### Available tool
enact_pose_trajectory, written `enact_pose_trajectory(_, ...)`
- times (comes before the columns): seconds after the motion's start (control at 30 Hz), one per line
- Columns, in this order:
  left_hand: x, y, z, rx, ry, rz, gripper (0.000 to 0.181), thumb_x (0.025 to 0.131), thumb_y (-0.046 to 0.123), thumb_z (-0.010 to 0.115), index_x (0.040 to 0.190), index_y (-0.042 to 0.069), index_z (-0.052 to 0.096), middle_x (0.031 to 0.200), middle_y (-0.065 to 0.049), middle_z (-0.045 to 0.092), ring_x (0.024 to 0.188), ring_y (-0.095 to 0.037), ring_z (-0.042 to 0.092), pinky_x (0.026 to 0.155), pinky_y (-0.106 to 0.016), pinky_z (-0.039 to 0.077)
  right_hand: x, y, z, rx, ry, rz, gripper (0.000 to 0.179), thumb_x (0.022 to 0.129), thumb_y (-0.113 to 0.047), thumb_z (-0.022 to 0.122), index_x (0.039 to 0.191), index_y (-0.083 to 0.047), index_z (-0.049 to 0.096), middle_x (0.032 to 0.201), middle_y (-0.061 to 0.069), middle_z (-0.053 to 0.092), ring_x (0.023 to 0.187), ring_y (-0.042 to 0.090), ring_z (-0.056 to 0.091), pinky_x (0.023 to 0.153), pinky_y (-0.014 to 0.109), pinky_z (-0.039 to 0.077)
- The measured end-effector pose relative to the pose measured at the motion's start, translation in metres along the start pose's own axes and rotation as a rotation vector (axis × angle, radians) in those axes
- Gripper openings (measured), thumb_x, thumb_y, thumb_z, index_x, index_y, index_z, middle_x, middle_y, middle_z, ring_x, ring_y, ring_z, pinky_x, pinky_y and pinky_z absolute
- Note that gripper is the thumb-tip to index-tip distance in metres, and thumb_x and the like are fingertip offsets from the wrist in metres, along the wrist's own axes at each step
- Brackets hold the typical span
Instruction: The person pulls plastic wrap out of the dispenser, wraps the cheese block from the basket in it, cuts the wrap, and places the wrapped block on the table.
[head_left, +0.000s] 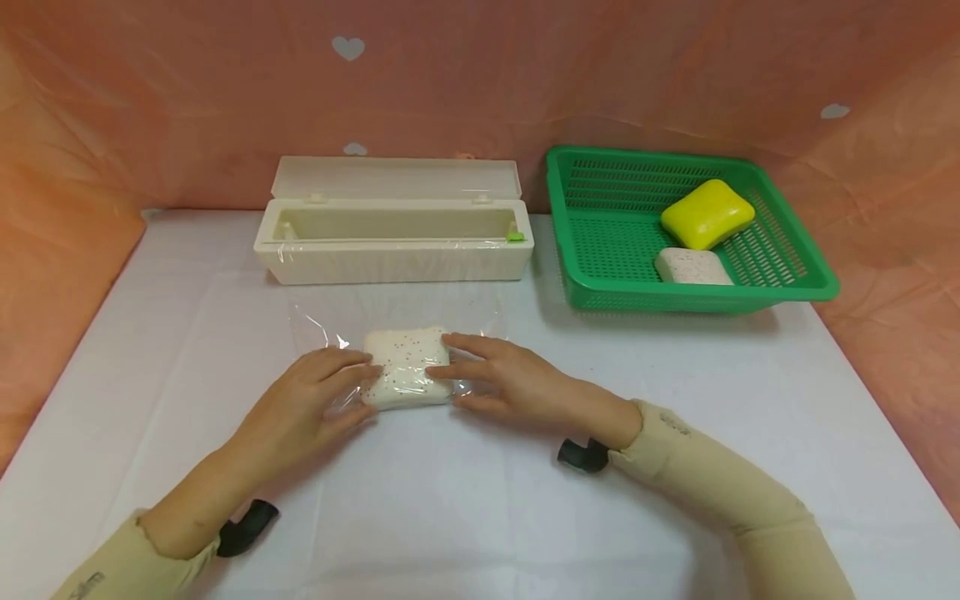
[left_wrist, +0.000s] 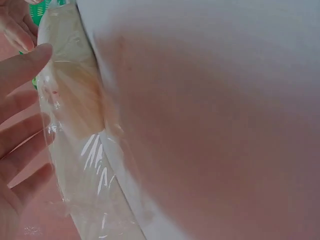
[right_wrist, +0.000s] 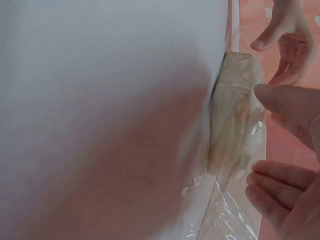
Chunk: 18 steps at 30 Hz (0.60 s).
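A white soap bar (head_left: 405, 362) with dark specks lies on the table under clear plastic wrap (head_left: 330, 321). My left hand (head_left: 303, 392) is at its left side, the spread fingers reaching the left edge over the film. At the opposite side my right hand (head_left: 517, 375) rests its outstretched fingertips on the bar's top and right edge. Both wrist views show the glossy film (left_wrist: 95, 155) draped over the bar, with the fingertips close along it. Behind stands a white cling film dispenser (head_left: 397, 262) with its lid raised, and the film runs forward from it.
A green basket (head_left: 697, 296) at the back right contains a yellow soap bar (head_left: 708, 214) and a white speckled bar (head_left: 693, 267). On the dispenser's rail sits a small green slider (head_left: 515, 237). White cloth (head_left: 420, 517) covers the table; a pink curtain (head_left: 450, 75) hangs behind.
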<state>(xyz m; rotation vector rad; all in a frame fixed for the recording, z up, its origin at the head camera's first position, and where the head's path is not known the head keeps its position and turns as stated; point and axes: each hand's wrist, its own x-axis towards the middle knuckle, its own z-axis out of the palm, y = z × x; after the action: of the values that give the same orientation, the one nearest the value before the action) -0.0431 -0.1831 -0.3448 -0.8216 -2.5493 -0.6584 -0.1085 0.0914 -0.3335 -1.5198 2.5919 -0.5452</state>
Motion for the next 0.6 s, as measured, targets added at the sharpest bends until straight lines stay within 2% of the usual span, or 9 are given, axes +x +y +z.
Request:
enact_pose_trajectory(0.17,-0.001,-0.001,0.002,0.006,-0.064,-0.045,0.049,0.063,0.016,0.082,0.108,0.007,0.066,0.113,-0.009,0.062,0.105,-0.030,0.058,0.090,-0.043,0.047,0.001,0.000,0.003,0.025,-0.017,0.017,0.044,0.088,-0.032,0.062,0.131,-0.026,0.053,0.144,0.010,0.040,0.129,0.024,0.044,0.105,0.038,0.040)
enact_pose_trajectory(0.37,0.005,-0.003,0.006,0.004,-0.191,-0.119,0.051,0.067,0.016,0.080,0.112,0.008,0.058,0.117,-0.009,0.055,0.106,-0.029,0.055,0.091,-0.044,0.046,0.006,0.000,0.008,0.054,-0.047,0.068,0.048,0.084,-0.028,0.066,0.129,-0.026,0.050,0.145,0.006,0.038,0.130,0.023,0.042,0.104,0.039,0.040)
enact_pose_trajectory(0.6,0.009,-0.005,0.011,0.018,-0.226,-0.125,0.047,0.068,0.013,0.080,0.107,0.007,0.055,0.111,-0.008,0.053,0.098,-0.024,0.055,0.081,-0.040,0.050,0.015,-0.003,0.015,0.066,-0.009,0.107,0.042,0.081,-0.018,0.070,0.119,-0.023,0.054,0.135,0.005,0.045,0.121,0.022,0.049,0.097,0.035,0.045)
